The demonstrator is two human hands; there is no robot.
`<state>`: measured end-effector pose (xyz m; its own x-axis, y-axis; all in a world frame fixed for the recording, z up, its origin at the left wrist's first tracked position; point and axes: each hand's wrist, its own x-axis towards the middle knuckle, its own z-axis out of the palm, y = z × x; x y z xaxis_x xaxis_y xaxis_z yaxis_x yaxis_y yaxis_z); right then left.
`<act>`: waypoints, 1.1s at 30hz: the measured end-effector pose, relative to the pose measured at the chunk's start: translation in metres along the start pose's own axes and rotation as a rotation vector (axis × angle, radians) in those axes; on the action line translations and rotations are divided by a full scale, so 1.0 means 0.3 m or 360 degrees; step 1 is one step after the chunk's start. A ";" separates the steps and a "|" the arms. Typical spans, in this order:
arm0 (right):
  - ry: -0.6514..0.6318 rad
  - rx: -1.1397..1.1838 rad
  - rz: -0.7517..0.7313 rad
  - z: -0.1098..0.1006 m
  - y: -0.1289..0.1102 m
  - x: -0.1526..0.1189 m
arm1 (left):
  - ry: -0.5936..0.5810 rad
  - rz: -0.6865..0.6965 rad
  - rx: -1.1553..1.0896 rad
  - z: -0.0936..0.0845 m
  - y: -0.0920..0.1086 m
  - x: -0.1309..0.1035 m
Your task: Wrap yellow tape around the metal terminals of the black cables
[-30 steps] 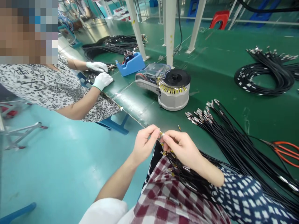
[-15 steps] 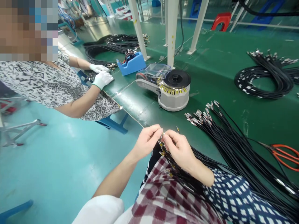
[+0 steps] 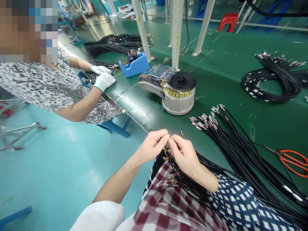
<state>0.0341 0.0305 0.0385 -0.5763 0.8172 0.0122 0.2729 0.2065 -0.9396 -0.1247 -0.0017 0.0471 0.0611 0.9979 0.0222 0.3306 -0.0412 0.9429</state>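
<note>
Cable end [image 3: 169,139], mostly hidden: pinching it between the fingertips of left hand [image 3: 154,144] and right hand [image 3: 185,155], holding both close together. Bearing black cables [image 3: 190,184] with yellow-marked ends on checked cloth [image 3: 154,205], just below the right hand. Working beside more cables [image 3: 231,141] on the green table [image 3: 216,80], right of the hands, near orange-handled scissors [image 3: 295,162]. Facing a tape machine [image 3: 179,101] beyond the hands, with a blue tape holder [image 3: 137,66] farther leftward. Sharing the table with a co-worker [image 3: 79,91] in white gloves [image 3: 105,81], left of the hands.
</note>
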 end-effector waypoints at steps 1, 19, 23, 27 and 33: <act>0.0002 -0.0009 -0.0004 0.001 0.001 0.002 | -0.0011 0.0005 0.0011 -0.001 -0.001 0.001; -0.0196 0.0538 0.0156 -0.063 0.061 0.024 | 0.0433 -0.0062 -0.0618 0.063 -0.040 0.053; -0.0093 0.0615 0.0087 -0.044 0.074 0.024 | 0.0538 -0.0068 -0.0739 0.136 -0.053 0.051; -0.0026 0.0603 0.0053 -0.035 0.088 0.017 | 0.0662 -0.0090 -0.0812 0.169 -0.063 0.053; -0.0003 0.0586 0.0061 -0.023 0.106 -0.002 | 0.0763 -0.0068 -0.0794 0.185 -0.063 0.052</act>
<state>0.0486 0.0403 0.0111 -0.5723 0.8197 -0.0256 -0.0008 -0.0318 -0.9995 -0.0776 0.0118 0.0112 -0.4033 0.9149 0.0179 -0.1563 -0.0882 0.9838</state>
